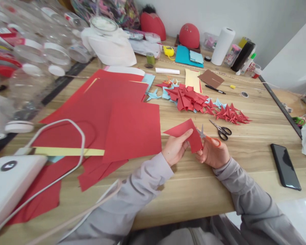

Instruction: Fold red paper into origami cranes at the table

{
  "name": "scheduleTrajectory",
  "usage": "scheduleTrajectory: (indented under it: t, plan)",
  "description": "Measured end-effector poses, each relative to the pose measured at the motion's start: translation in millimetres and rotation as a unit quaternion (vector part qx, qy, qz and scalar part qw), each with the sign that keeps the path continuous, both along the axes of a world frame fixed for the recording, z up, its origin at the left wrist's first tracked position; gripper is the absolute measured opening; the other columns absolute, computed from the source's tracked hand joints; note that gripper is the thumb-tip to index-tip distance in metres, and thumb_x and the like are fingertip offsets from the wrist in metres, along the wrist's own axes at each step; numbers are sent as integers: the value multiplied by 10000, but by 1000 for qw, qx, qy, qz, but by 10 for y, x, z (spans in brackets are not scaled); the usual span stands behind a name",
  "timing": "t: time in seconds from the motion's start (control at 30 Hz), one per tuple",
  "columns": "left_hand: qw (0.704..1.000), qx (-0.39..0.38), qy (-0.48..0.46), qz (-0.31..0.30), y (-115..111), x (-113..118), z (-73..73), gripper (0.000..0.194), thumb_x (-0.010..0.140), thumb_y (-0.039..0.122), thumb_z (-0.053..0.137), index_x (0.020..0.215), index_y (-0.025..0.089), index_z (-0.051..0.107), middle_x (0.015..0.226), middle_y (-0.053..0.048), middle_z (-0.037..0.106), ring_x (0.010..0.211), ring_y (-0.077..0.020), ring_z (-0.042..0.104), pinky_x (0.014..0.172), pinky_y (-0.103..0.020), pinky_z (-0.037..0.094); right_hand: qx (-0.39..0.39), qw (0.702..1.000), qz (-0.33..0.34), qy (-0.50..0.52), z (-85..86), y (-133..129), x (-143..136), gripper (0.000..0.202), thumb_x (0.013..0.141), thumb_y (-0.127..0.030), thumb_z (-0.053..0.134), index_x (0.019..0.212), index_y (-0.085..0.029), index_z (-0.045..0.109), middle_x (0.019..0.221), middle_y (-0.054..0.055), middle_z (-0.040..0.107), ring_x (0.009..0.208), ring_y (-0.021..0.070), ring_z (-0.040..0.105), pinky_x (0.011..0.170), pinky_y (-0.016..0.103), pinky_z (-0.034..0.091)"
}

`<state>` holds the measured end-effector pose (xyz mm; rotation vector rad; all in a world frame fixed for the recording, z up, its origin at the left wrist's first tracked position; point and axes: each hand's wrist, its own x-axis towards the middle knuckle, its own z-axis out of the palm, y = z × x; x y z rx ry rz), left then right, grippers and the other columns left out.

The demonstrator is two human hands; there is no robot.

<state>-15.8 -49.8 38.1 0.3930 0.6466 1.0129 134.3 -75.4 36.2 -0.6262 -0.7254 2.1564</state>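
My left hand pinches a folded piece of red paper, its thumb on top. In my right hand is a pair of orange-handled scissors, the blades apart beside the paper's right edge. Whether the blades touch the paper I cannot tell. Just beyond lie black-handled scissors. Farther back, red folded-paper stars are heaped in a long row with some light blue ones. Left of my hands, a red square sheet rests on larger red sheets.
A white power bank with a looping cable sits at the left. A phone lies at the right. Along the back stand a white roll, a yellow tape measure and red domed objects. Plastic bottles crowd the far left.
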Motion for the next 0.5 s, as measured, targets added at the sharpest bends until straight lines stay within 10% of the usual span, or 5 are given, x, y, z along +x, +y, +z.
scheduleTrajectory:
  t: [0.5]
  plan:
    - [993, 84, 13, 79, 307, -303, 0, 315, 648, 130, 704, 956, 154, 644, 856, -38, 705, 753, -144, 663, 721, -292, 561, 24, 999, 8, 44, 108, 80, 247, 215, 755, -373, 566, 869, -191, 571, 692, 3, 615, 542, 108, 551, 495, 225, 422]
